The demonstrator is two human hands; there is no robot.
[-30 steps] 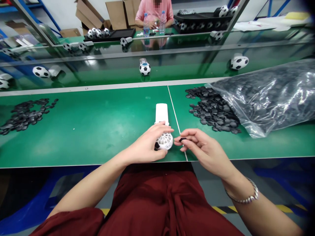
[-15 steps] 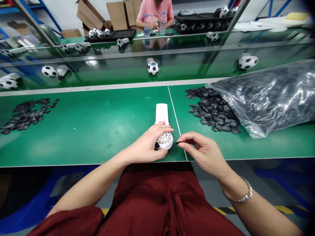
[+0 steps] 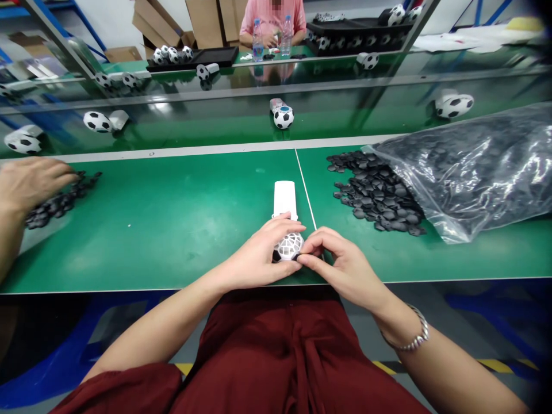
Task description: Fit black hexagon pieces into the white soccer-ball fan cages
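Note:
A white soccer-ball-shaped device (image 3: 290, 246) with a lattice front and a flat white handle (image 3: 284, 197) lies on the green bench before me. My left hand (image 3: 259, 253) is wrapped round the ball part from the left, thumb below and fingers above. At the ball's lower right, my right hand (image 3: 332, 259) pinches a small black piece (image 3: 297, 257) and holds it against the ball's edge. Part of the piece is covered by the fingertips. Another black patch (image 3: 276, 255) shows on the ball's left side, next to my left hand.
A pile of black pieces (image 3: 379, 195) spills from a clear plastic bag (image 3: 474, 167) on the right. At far left, another person's hand (image 3: 34, 181) reaches over a second pile (image 3: 54, 207). Soccer-ball devices (image 3: 283, 117) lie on the belt behind. A person in pink (image 3: 272, 26) sits opposite.
My right hand has moved left, bringing the black piece from beside the ball onto its edge. Another person's hand has come in at far left. Devices on the belt have shifted.

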